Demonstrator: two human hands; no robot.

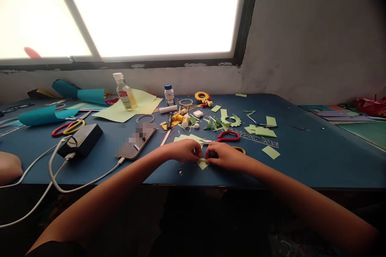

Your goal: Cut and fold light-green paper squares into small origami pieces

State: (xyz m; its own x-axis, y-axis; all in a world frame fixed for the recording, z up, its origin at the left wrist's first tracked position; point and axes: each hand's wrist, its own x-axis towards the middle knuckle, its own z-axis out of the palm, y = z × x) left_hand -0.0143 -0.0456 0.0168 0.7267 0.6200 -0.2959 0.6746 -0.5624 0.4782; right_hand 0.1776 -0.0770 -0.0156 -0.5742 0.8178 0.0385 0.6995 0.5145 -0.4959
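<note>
My left hand and my right hand meet near the front edge of the blue table. Both pinch a small light green paper piece that lies on the table between them, fingers curled closed on it. Just behind my right hand lie red-handled scissors and a clear ruler. More green paper scraps lie scattered beyond.
A phone on a white cable and a black charger box lie to the left. A bottle, glue sticks, a yellow paper flower, teal paper rolls and another pair of scissors sit farther back. Window behind.
</note>
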